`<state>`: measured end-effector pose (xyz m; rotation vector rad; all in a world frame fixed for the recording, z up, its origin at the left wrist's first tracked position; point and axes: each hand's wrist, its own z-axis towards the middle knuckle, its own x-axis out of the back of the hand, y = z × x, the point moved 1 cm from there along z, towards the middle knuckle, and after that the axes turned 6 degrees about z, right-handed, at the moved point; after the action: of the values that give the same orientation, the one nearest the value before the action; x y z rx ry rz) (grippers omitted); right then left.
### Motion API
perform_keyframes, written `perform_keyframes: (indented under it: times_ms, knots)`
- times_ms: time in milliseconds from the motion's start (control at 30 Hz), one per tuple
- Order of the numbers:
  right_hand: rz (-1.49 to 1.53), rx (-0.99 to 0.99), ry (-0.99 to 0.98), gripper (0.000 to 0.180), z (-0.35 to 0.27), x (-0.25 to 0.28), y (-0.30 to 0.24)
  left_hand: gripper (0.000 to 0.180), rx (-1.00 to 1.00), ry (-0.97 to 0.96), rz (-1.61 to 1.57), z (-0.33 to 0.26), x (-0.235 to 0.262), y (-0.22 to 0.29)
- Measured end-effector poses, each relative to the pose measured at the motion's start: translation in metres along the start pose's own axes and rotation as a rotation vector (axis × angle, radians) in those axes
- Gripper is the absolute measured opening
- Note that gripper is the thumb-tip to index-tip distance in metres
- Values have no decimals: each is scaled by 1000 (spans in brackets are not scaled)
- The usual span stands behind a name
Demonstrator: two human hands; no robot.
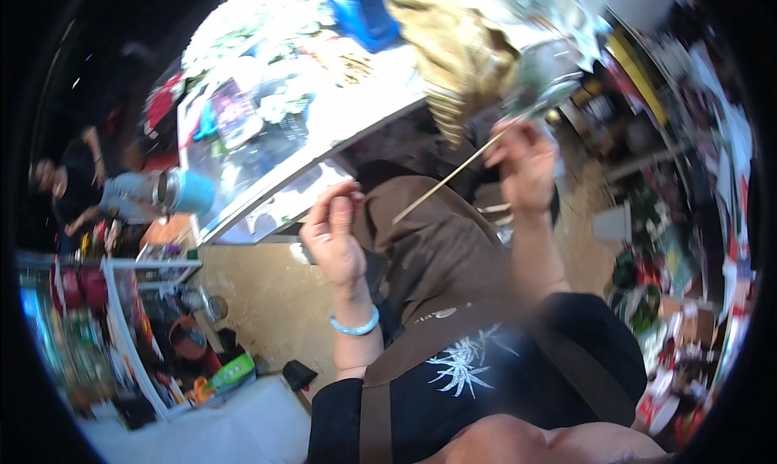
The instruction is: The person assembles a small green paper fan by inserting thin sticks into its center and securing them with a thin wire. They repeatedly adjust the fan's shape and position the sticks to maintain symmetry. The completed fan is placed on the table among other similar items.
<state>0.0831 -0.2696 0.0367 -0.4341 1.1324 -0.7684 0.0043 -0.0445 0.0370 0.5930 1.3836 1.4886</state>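
My right hand [526,160] pinches a thin, pale wooden stick [445,180] near its upper end. The stick slants down to the left, across the brown apron [437,249] over my lap. Just beyond these fingers is a blurred, clear, glassy-looking thing with green in it [538,83]; whether it touches the stick I cannot tell. My left hand [333,229], with a light blue bracelet at the wrist, is raised by the table's near edge, apart from the stick. Its fingers are curled in against the thumb, and what they hold, if anything, is too small to make out.
On the bright table [324,132] lie whitish-green bunches, a blue container [360,14] and crumpled tan cloth [453,43]. A person [81,180] is at the far left. Shelves [121,334] stand at left; crowded goods line the right. A white bin [613,223] sits on the floor.
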Motion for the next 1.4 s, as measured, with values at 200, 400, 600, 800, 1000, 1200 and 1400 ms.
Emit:
perform_keyframes:
  times_ms: [200,400,600,800,1000,1200,1400]
  knots:
    - [-292,430,465,14,2,122,-109,19,18,-17,26,1,-6,-12]
    - [-835,340,636,12,-19,245,-52,19,56,-37,6,-1,-14,-18]
    - [-1006,147,836,11,-49,338,60,20,47,-50,88,-5,-7,-14]
    - [-1244,-137,905,14,-73,357,123,22,82,-60,102,-6,-15,-19]
    - [-1386,-431,797,16,-73,352,151,22,104,-117,139,-7,-22,-23]
    - [-1148,-443,937,20,-77,390,188,21,164,-200,132,-7,-28,-25]
    - [-717,-379,1102,8,-72,382,176,21,175,-259,183,-10,-25,-26]
